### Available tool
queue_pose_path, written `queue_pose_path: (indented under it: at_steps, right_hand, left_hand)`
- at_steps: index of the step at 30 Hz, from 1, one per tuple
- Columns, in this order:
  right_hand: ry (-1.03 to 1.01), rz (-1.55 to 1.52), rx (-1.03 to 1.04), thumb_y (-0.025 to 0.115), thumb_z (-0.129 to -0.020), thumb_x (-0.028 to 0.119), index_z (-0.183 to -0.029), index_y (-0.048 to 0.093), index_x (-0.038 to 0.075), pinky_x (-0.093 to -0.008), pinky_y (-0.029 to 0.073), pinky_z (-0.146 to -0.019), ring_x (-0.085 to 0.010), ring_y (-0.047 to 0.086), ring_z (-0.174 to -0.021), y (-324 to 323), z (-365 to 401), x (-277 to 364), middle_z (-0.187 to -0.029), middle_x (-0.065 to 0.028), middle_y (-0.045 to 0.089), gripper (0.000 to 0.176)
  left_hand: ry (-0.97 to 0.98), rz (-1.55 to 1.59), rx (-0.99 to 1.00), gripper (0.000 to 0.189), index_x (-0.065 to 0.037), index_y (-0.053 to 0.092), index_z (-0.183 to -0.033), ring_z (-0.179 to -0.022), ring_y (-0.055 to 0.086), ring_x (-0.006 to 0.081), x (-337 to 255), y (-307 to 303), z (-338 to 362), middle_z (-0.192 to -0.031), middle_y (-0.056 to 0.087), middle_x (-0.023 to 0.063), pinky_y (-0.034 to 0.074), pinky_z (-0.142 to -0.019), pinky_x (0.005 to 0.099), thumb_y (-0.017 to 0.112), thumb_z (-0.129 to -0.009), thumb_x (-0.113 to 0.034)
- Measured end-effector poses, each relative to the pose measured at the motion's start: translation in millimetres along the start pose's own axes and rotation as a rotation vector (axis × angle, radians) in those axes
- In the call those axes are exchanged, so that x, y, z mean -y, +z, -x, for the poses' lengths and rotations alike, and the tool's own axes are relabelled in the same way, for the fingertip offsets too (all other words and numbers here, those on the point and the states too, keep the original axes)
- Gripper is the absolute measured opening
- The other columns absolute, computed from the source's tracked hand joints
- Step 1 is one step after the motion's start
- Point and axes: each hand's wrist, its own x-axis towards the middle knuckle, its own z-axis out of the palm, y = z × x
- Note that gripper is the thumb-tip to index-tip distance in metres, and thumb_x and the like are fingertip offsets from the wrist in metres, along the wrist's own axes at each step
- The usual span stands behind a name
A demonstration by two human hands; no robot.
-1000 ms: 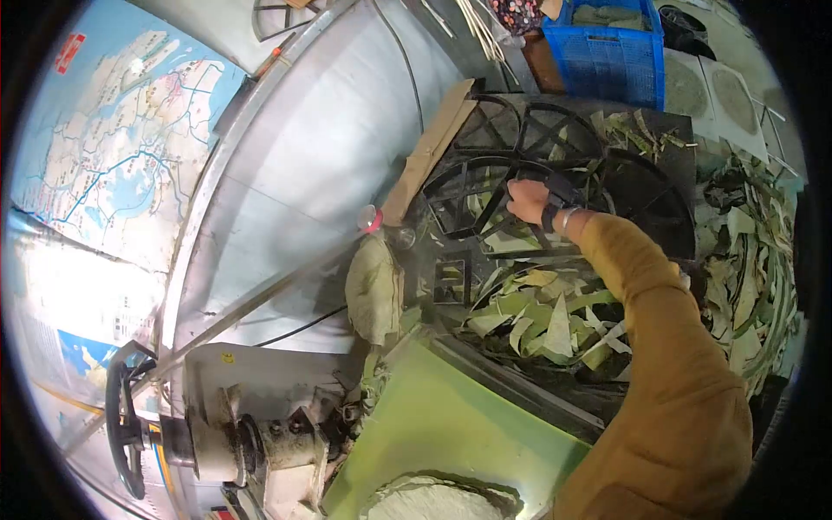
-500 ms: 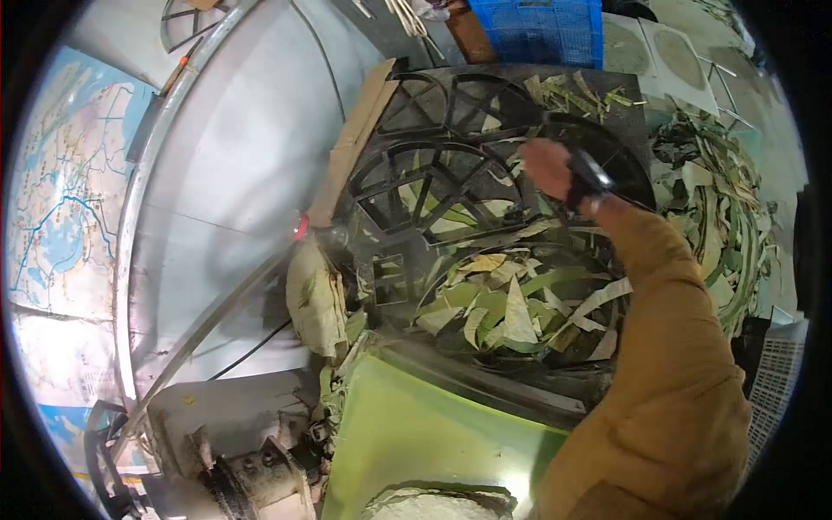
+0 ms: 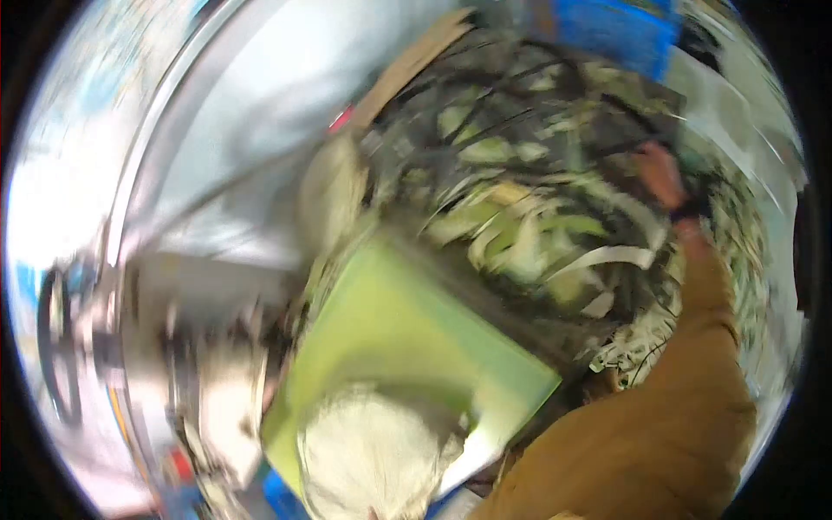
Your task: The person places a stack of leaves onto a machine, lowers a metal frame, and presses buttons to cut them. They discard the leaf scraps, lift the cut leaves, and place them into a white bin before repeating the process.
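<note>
My right hand (image 3: 663, 178), smeared by motion, reaches out at the end of a brown sleeve, with a dark band at the wrist. It is over the right side of a dark worktop, where black spoked frames (image 3: 485, 104) lie among leaf scraps. Nearest to it is a heap of green and pale leaf scraps (image 3: 529, 234). In front, a round pale stack of leaf-like sheets (image 3: 368, 451) rests on a yellow-green board (image 3: 407, 321). A small pinkish tip shows at the stack's lower edge; the rest of my left hand is out of frame.
A blue crate (image 3: 620, 35) stands behind the worktop. Long leaf strips (image 3: 737, 234) are piled on the right. Blurred machinery (image 3: 208, 347) sits at the lower left, before a pale panel (image 3: 251, 104). A cardboard strip (image 3: 416, 65) edges the worktop.
The view has swung, so the board and the pale stack show more fully. My right hand has moved right and back from the spoked frames, towards the worktop's right edge.
</note>
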Motion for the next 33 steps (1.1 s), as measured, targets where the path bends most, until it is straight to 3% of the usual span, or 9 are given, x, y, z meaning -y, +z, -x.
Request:
queue_pose_path:
  at_steps: [2, 3, 5, 10, 14, 19, 23, 26, 33]
  right_hand:
    - [-0.265, 1.267, -0.236, 0.051, -0.093, 0.019, -0.108, 0.058, 0.002, -0.0310, 0.044, -0.081, -0.0216, 0.057, -0.089, 85, 63, 81, -0.093, -0.0063, 0.062, 0.024]
    - [-0.780, 1.404, -0.141, 0.052, -0.093, 0.015, -0.109, 0.057, 0.002, -0.0331, 0.044, -0.082, -0.0213, 0.058, -0.091, -8, 19, 22, -0.099, -0.0078, 0.062, 0.022]
    - [-0.275, 1.302, -0.040, 0.057, -0.093, 0.016, -0.115, 0.056, 0.005, -0.0320, 0.045, -0.084, -0.0174, 0.059, -0.095, 2, 41, 59, -0.104, -0.0054, 0.061, 0.024]
    - [-0.674, 1.060, 0.332, 0.058, -0.084, 0.006, -0.119, 0.054, 0.006, -0.0263, 0.045, -0.083, -0.0148, 0.057, -0.100, 234, 186, 139, -0.112, -0.0074, 0.057, 0.035]
    - [-0.314, 0.864, 0.825, 0.057, -0.077, 0.002, -0.126, 0.051, 0.002, -0.0280, 0.048, -0.074, -0.0144, 0.059, -0.085, 440, 332, 181, -0.112, -0.0098, 0.056, 0.050]
    - [-0.416, 0.982, 1.352, 0.068, -0.080, 0.012, -0.128, 0.052, 0.004, -0.0302, 0.046, -0.065, -0.0183, 0.056, -0.070, 588, 390, 158, -0.087, -0.0174, 0.062, 0.051]
    - [-0.628, 0.833, 1.465, 0.069, -0.080, 0.016, -0.123, 0.055, 0.001, -0.0361, 0.049, -0.083, -0.0352, 0.063, -0.096, 631, 392, 112, -0.110, -0.0218, 0.063, 0.048]
    - [-0.546, 0.906, 1.509, 0.068, -0.082, 0.012, -0.130, 0.052, 0.005, -0.0303, 0.048, -0.080, -0.0165, 0.060, -0.086, 642, 387, 98, -0.119, -0.0165, 0.061, 0.051]
    - [-0.644, 0.981, 1.536, 0.069, -0.082, 0.018, -0.129, 0.052, 0.002, -0.0340, 0.051, -0.080, -0.0313, 0.066, -0.087, 653, 371, 70, -0.109, -0.0207, 0.065, 0.053]
  left_hand:
    - [0.049, 0.176, 0.394, 0.049, 0.002, 0.052, -0.125, -0.113, 0.054, 0.0311, -23, 40, 3, -0.125, 0.056, 0.0162, 0.044, -0.096, 0.0441, 0.058, -0.087, -0.027]
    - [0.038, 0.143, 0.211, 0.042, 0.001, 0.055, -0.122, -0.111, 0.056, 0.0275, 4, 14, -28, -0.120, 0.059, 0.0152, 0.047, -0.092, 0.0395, 0.059, -0.087, -0.022]
    - [-0.221, 0.326, 0.258, 0.036, 0.003, 0.057, -0.117, -0.099, 0.061, 0.0262, -32, 43, -17, -0.109, 0.064, 0.0130, 0.051, -0.082, 0.0386, 0.061, -0.086, -0.015]
    - [-0.275, 0.515, 0.321, 0.037, 0.004, 0.051, -0.120, -0.099, 0.062, 0.0323, -20, 30, -53, -0.113, 0.061, 0.0176, 0.052, -0.086, 0.0445, 0.062, -0.087, -0.009]
    - [-0.314, 0.649, 0.522, 0.044, 0.002, 0.047, -0.125, -0.099, 0.062, 0.0338, -26, 20, -62, -0.115, 0.059, 0.0167, 0.053, -0.086, 0.0473, 0.064, -0.084, -0.002]
    - [-0.346, 0.662, 0.547, 0.044, 0.006, 0.048, -0.120, -0.099, 0.061, 0.0311, -27, 14, -72, -0.112, 0.059, 0.0170, 0.052, -0.081, 0.0436, 0.068, -0.081, 0.002]
    - [-0.340, 0.721, 0.521, 0.048, 0.009, 0.046, -0.117, -0.097, 0.062, 0.0286, -8, 18, -82, -0.106, 0.059, 0.0168, 0.053, -0.076, 0.0386, 0.071, -0.077, 0.005]
    - [-0.376, 0.780, 0.515, 0.050, 0.008, 0.046, -0.119, -0.092, 0.062, 0.0274, -11, 17, -80, -0.104, 0.059, 0.0157, 0.053, -0.076, 0.0379, 0.070, -0.075, 0.009]
    - [-0.285, 0.710, 0.568, 0.041, 0.004, 0.049, -0.119, -0.094, 0.062, 0.0258, -3, 17, -82, -0.106, 0.061, 0.0123, 0.053, -0.081, 0.0375, 0.064, -0.081, 0.003]
